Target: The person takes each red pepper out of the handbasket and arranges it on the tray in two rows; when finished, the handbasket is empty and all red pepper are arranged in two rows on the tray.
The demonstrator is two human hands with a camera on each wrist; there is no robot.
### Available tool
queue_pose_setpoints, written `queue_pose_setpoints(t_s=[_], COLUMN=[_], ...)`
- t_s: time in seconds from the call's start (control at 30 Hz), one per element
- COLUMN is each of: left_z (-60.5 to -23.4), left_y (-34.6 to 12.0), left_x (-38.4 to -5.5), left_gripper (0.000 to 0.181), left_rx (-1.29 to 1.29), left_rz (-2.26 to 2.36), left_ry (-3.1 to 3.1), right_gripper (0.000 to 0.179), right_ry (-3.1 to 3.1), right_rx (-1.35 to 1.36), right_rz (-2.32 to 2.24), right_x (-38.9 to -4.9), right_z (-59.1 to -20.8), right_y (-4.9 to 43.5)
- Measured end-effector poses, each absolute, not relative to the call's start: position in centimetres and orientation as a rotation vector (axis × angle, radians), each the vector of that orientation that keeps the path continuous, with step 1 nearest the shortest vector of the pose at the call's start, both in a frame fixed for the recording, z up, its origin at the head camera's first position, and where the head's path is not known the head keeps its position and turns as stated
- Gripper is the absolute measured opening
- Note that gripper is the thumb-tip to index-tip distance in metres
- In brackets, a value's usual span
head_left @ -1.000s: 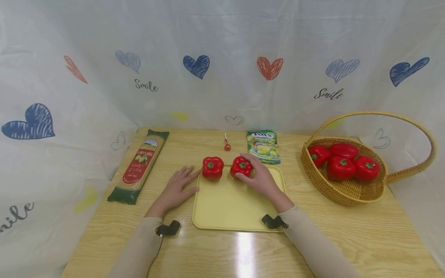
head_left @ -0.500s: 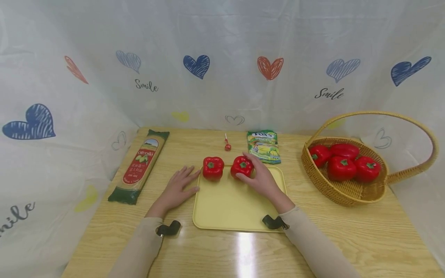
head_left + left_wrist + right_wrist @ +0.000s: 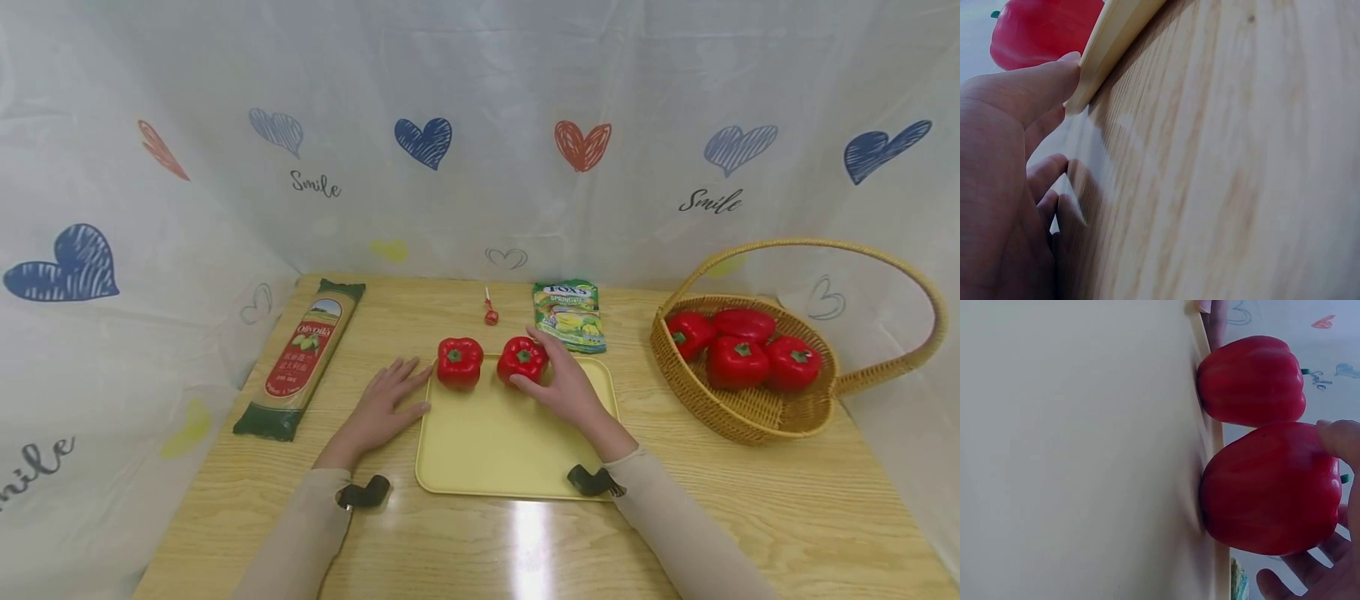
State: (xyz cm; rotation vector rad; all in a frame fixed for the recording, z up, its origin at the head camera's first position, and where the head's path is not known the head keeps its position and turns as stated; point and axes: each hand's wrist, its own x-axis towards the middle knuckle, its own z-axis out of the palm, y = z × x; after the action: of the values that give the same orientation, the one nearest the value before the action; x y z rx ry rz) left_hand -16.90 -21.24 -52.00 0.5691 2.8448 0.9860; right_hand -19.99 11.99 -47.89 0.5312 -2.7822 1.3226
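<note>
1. Peppers seem to be the matter of the work, and two of them are on the yellow tray (image 3: 495, 450). The left pepper (image 3: 460, 363) and the right pepper (image 3: 522, 360) stand upright near its far edge, stems up, with a small gap between them in the head view.

2. The left pepper looks finished, as I judge: no hand touches it, and it rests by itself.

3. The right pepper is probably placed but not yet released. The right hand (image 3: 562, 379) holds it from the side, with thumb and fingers bent around it. In the right wrist view its base appears to rest on the tray.

4. The left hand (image 3: 384, 408) carries nothing. Its fingers are spread on the counter (image 3: 750, 500), left of the tray, and in the left wrist view the thumb seems to touch the tray's edge.

5. Four more peppers (image 3: 737, 363) lie in the wicker basket (image 3: 697, 400) on the right. Whether some of them must also come out, I cannot tell.

6. The pasta packet (image 3: 300, 358), the lollipop (image 3: 491, 317) and the green candy bag (image 3: 568, 317) lie outside the tray, and neither hand holds them. What surely remains, in my judgement, is only to let go of the right pepper.
</note>
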Motion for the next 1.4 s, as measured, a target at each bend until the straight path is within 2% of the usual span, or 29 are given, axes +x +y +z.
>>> queue_pose_setpoints(t_s=[1.4], left_z=[-51.8], left_y=[-21.2], left_x=[-16.8], left_gripper=[0.062], left_rx=[0.566], left_rz=[1.006], left_ry=[2.839], right_gripper=[0.077], right_ry=[-2.715], right_rx=[0.546], right_rz=[1.324], right_x=[-18.6], right_z=[-48.4], right_y=[15.4])
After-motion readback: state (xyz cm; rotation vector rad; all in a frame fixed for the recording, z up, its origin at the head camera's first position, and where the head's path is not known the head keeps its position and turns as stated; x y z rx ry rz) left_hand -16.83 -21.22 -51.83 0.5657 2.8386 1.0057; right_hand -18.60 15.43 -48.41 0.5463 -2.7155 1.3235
